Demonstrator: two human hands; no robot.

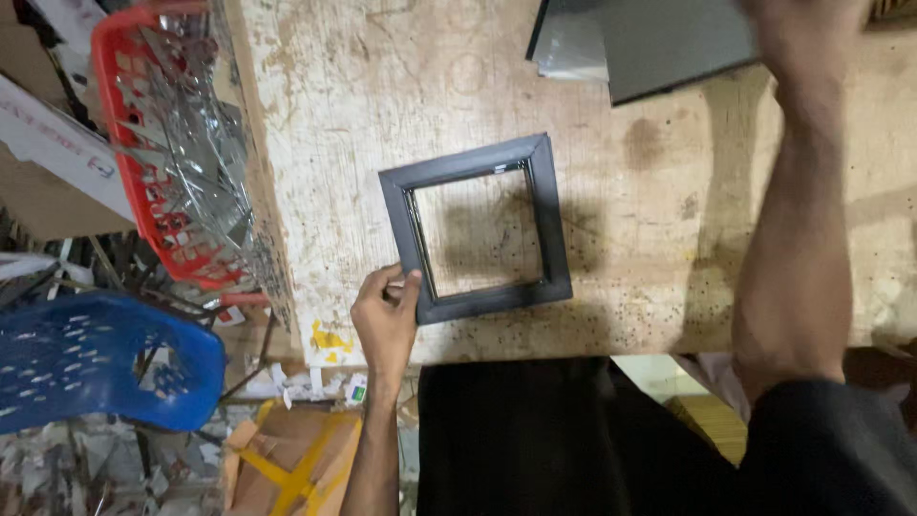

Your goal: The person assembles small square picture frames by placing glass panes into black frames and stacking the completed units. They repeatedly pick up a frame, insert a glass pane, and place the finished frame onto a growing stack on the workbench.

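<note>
A square black picture frame (544, 205) lies flat on the worn wooden worktable (382, 96), its middle open to the tabletop. My left hand (384, 315) rests at the frame's near left corner, the thumb pressed on the edge and the fingers curled. My right arm reaches up across the table to the far right. My right hand (798, 29) is at the top edge of the view, over a stack of dark grey sheets (659, 43); its fingers are cut off by the edge of the view.
A red plastic basket (143, 134) full of glass offcuts stands left of the table. Below it sits a blue plastic basket (95, 358). A cardboard box with yellow tape (291, 459) lies on the littered floor near my legs.
</note>
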